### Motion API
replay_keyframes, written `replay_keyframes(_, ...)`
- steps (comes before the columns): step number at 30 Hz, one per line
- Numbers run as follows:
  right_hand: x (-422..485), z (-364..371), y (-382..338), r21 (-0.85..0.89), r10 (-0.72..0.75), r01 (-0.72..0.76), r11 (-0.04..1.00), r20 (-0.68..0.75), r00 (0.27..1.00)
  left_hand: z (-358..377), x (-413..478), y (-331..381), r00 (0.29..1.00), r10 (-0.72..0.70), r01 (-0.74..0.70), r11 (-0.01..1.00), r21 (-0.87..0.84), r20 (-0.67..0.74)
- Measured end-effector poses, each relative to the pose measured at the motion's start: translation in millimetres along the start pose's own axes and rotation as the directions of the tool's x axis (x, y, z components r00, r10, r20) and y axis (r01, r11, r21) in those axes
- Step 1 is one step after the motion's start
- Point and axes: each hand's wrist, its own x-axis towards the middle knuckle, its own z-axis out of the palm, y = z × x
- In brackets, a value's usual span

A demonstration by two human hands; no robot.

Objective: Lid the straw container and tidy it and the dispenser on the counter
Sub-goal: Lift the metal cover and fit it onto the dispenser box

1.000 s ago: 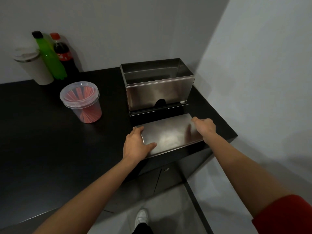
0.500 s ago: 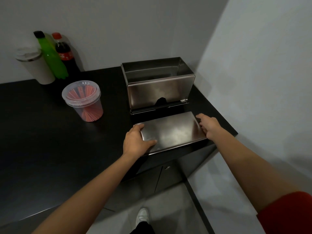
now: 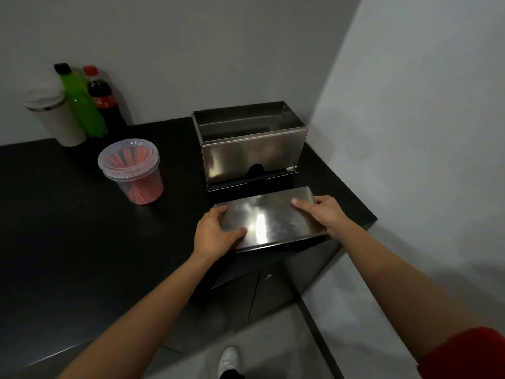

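Your left hand (image 3: 216, 233) and right hand (image 3: 325, 214) grip steel lid (image 3: 269, 217) ends, fingers curled over edges, at counter (image 3: 68, 228) front. Open dispenser (image 3: 250, 144) just behind. Lidded straw container (image 3: 132, 170) left, apart.

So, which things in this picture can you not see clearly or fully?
All in the head view:
- Metal lid: its underside and its two ends are covered by the left hand and the right hand.
- Dispenser: the slot at the bottom is dark; what is inside cannot be seen.
- Cola bottle: partly hidden behind the green bottle; the label is too small to read.
- Straw container: the straw count is unclear through the plastic.
- Red sleeve: cut by the frame edge.
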Motion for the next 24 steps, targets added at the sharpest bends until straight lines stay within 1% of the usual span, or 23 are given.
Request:
replay_keyframes(2,-5,-1,2,0.111,-0.009,0.004,0.994,0.041,0.999,0,0,-2,1.000,0.008,-0.008,1.000,-0.005,-0.013)
replay_keyframes(4,-6,-5,3,0.258,0.034,-0.059,0.964,0.102,0.994,0,0,-4,0.999,-0.007,0.006,0.999,-0.038,-0.032)
replay_keyframes(6,-6,-10,3,0.330,0.069,-0.130,0.935,0.189,0.979,-1,0,-6,0.999,-0.031,0.028,0.997,-0.074,-0.042)
replay_keyframes(9,-10,-14,4,0.354,0.054,-0.145,0.924,0.256,0.965,-2,-1,-7,0.997,-0.047,0.038,0.990,-0.136,-0.064)
replay_keyframes(12,-15,-16,4,0.396,-0.004,-0.103,0.913,0.260,0.965,-6,-2,-7,0.993,-0.057,0.034,0.976,-0.214,-0.102)
replay_keyframes(15,-22,-13,0,0.416,-0.049,-0.068,0.907,0.264,0.963,-10,-4,-7,0.984,-0.096,0.061,0.973,-0.225,-0.149)
replay_keyframes(19,-29,-10,-8,0.470,-0.091,-0.050,0.881,0.273,0.958,-17,-9,-2,0.975,-0.199,0.145,0.907,-0.396,-0.099)
replay_keyframes(22,-28,-9,-16,0.429,-0.108,-0.006,0.903,0.242,0.964,-24,-12,3,0.972,-0.208,0.133,0.866,-0.482,-0.106)
replay_keyframes(24,-27,-7,-23,0.385,-0.119,0.043,0.922,0.178,0.977,-30,-13,9,0.972,-0.195,0.100,0.848,-0.521,-0.130)
